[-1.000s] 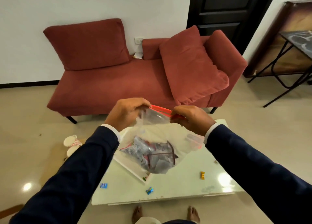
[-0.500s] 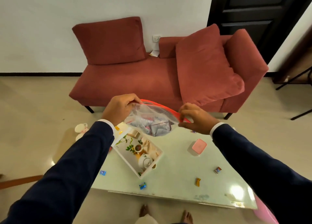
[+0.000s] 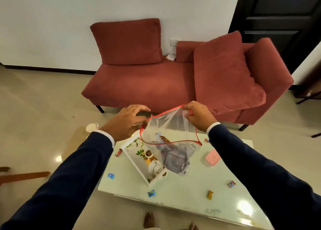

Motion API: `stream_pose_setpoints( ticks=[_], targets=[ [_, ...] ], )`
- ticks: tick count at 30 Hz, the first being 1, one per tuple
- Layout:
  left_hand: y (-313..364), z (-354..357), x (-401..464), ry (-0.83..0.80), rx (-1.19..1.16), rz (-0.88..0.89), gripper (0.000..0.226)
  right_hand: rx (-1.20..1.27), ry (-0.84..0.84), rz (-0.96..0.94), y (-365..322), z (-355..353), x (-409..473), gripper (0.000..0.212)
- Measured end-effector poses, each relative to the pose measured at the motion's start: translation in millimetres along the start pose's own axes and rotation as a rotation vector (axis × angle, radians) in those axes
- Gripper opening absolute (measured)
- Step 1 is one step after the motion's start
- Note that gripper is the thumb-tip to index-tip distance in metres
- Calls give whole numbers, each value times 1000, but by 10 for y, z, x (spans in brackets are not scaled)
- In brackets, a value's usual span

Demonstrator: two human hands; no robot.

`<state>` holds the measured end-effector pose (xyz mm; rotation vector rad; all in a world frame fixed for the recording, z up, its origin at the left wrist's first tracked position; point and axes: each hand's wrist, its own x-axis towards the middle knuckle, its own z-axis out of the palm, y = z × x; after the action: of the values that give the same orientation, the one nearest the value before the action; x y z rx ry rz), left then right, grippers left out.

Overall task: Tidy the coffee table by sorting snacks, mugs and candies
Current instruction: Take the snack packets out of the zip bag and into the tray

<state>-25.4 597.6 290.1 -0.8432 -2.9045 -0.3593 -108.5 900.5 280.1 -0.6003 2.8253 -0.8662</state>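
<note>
Zip bag [image 3: 173,125]: limp, slippery, bottom-weighted. Left hand [image 3: 126,122] and right hand [image 3: 198,116] pinch the rim [image 3: 166,111] between closed fingertips.

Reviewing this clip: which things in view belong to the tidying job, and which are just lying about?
Job: zip bag of snacks, held at its rim by left hand and right hand; printed tray; loose candies; mug on the floor.
Lying about: sofa; cushion; door; wall socket.

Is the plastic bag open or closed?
The plastic bag is open: its red-edged mouth gapes wide between the left hand and right hand holding its rim.
</note>
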Motion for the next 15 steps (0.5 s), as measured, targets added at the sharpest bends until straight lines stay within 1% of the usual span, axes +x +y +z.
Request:
stream_pose_setpoints(
  ticks=[3,4,5,7,8,9,10,11,12,13,15],
  targets=[
    [-103,164,-130,40,9,-6,6,7,-15,-35,-104,81,13,40],
    [-121,223,-156,86,-79,-41,11,27,-23,-60,-153,79,22,44],
    [-115,287,-186,161,-261,-117,20,52,-25,-84,-204,58,32,49],
    [-65,439,-235,401,-737,-400,32,104,-3,-123,-298,-22,61,57],
    [-49,528,-261,511,-928,-581,32,125,18,-142,-346,-76,78,60],
    [-48,636,-293,570,-1064,-766,26,145,42,-160,-399,-132,87,61],
    [-59,755,-319,569,-1178,-933,20,180,65,-171,-457,-189,93,61],
    [-61,871,-331,515,-1292,-1074,18,242,78,-177,-522,-245,94,60],
    [-46,980,-333,441,-1411,-1183,23,340,72,-178,-588,-293,86,60],
    [-22,1070,-320,362,-1504,-1251,34,462,55,-179,-656,-347,76,59],
    [60,1222,-251,254,-1612,-1283,58,710,27,-204,-754,-456,45,56]
  ],
)
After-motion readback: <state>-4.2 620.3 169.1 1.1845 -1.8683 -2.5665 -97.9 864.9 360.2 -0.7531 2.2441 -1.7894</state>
